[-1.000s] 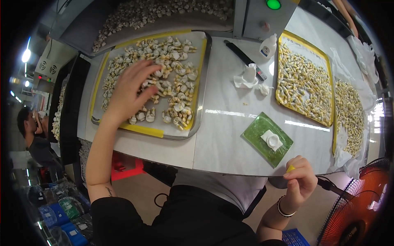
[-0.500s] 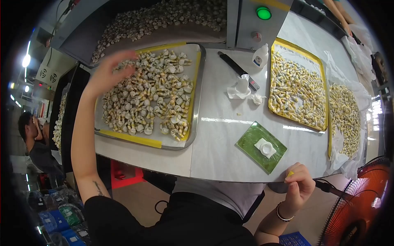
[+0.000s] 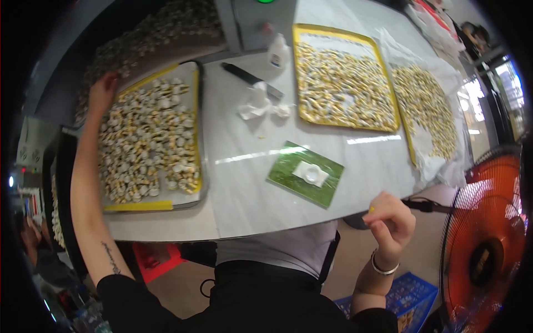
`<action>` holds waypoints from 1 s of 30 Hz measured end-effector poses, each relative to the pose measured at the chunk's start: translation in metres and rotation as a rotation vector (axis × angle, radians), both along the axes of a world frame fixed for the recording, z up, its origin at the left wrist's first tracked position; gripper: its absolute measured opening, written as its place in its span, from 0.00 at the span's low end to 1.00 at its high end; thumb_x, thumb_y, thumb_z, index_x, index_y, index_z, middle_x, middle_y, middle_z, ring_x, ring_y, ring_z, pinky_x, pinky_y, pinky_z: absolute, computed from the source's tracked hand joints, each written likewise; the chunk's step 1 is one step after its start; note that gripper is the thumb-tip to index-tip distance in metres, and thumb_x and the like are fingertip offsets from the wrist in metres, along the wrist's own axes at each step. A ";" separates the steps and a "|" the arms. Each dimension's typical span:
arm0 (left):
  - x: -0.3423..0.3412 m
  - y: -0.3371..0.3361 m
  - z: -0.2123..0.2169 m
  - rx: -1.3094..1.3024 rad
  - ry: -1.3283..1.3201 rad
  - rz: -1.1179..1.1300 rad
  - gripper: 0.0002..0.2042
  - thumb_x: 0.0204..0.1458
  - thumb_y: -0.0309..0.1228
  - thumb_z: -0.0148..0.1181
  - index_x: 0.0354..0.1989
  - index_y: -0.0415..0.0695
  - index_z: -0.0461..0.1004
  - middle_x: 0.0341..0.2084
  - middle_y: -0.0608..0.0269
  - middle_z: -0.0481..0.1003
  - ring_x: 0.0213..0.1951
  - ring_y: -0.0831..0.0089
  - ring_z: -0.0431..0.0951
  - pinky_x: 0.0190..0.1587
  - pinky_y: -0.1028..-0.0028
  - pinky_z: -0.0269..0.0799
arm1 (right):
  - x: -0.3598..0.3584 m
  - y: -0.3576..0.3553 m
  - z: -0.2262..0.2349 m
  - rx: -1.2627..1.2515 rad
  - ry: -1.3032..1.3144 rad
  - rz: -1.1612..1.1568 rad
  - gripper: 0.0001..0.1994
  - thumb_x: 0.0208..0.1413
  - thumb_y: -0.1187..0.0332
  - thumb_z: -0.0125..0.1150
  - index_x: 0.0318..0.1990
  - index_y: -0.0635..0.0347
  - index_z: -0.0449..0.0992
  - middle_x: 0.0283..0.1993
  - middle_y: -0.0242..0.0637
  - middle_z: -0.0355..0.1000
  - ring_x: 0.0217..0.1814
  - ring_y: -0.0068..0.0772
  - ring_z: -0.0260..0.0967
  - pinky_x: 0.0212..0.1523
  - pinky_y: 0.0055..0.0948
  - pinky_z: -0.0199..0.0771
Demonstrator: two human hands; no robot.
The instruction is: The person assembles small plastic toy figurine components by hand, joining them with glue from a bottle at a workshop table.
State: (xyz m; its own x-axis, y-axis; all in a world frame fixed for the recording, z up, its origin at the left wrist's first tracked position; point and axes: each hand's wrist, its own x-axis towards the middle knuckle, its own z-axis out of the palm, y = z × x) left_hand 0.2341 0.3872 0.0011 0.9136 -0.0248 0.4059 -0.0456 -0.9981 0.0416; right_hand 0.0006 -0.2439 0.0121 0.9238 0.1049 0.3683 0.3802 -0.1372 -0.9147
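My left hand (image 3: pixel 103 92) reaches to the far left corner of a yellow-rimmed tray (image 3: pixel 161 205) full of small white and yellow pieces (image 3: pixel 147 150). The fingers curl at the tray's far rim; whether they grip it I cannot tell. My right hand (image 3: pixel 390 221) hovers at the table's near edge, fingers curled around a small yellow piece (image 3: pixel 371 209). A green mat (image 3: pixel 290 169) with a small white dish (image 3: pixel 311 174) on it lies left of that hand.
A second yellow tray (image 3: pixel 347 125) of pieces and a loose pile on white sheet (image 3: pixel 430 108) sit at right. Crumpled tissue (image 3: pixel 256 104), a dark tool (image 3: pixel 248 78) and a white bottle (image 3: pixel 277 53) lie mid-table. An orange fan (image 3: pixel 486 244) stands at right.
My left hand has lifted off the pieces in the tray's middle and moved out to its far left corner. My right hand has stayed at the table edge.
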 end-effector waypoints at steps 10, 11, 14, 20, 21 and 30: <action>-0.017 -0.017 0.012 -0.041 -0.108 0.006 0.09 0.55 0.31 0.50 0.43 0.47 0.73 0.38 0.53 0.74 0.37 0.60 0.76 0.39 0.67 0.69 | 0.104 0.001 0.024 -0.640 -0.285 -0.078 0.06 0.45 0.77 0.58 0.33 0.61 0.74 0.32 0.39 0.71 0.34 0.37 0.67 0.36 0.30 0.67; -0.024 -0.031 0.024 -0.157 -0.148 0.115 0.10 0.56 0.31 0.49 0.43 0.46 0.73 0.40 0.57 0.75 0.37 0.64 0.76 0.39 0.68 0.69 | 0.117 0.004 0.022 -0.705 -0.323 -0.076 0.06 0.46 0.75 0.57 0.33 0.60 0.74 0.33 0.39 0.71 0.38 0.39 0.67 0.39 0.33 0.67; -0.071 -0.145 0.064 -0.786 -0.066 -0.193 0.11 0.58 0.35 0.48 0.45 0.46 0.71 0.40 0.63 0.74 0.35 0.77 0.74 0.40 0.76 0.69 | 0.155 0.013 0.009 -0.911 -0.426 -0.051 0.05 0.48 0.73 0.56 0.34 0.60 0.73 0.34 0.42 0.70 0.43 0.43 0.65 0.43 0.36 0.67; -0.221 -0.321 0.085 -1.592 0.952 -0.753 0.07 0.42 0.26 0.66 0.26 0.36 0.75 0.38 0.45 0.71 0.29 0.71 0.78 0.27 0.82 0.72 | 0.179 0.009 -0.012 -1.154 -0.418 -0.075 0.05 0.49 0.71 0.55 0.32 0.62 0.72 0.32 0.43 0.71 0.41 0.44 0.67 0.41 0.37 0.67; -0.237 -0.328 0.088 -1.592 1.097 -0.714 0.08 0.40 0.23 0.67 0.29 0.35 0.76 0.38 0.44 0.72 0.30 0.69 0.78 0.28 0.81 0.73 | 0.172 0.023 0.000 -1.134 -0.437 -0.049 0.05 0.49 0.71 0.55 0.32 0.62 0.72 0.32 0.43 0.71 0.41 0.44 0.67 0.41 0.37 0.67; -0.248 -0.360 -0.007 -1.913 1.175 -0.948 0.15 0.40 0.24 0.67 0.38 0.35 0.76 0.33 0.57 0.75 0.33 0.74 0.75 0.37 0.79 0.71 | 0.064 0.029 0.010 -0.431 -0.050 0.237 0.06 0.44 0.79 0.57 0.31 0.61 0.74 0.25 0.31 0.67 0.22 0.20 0.61 0.21 0.18 0.60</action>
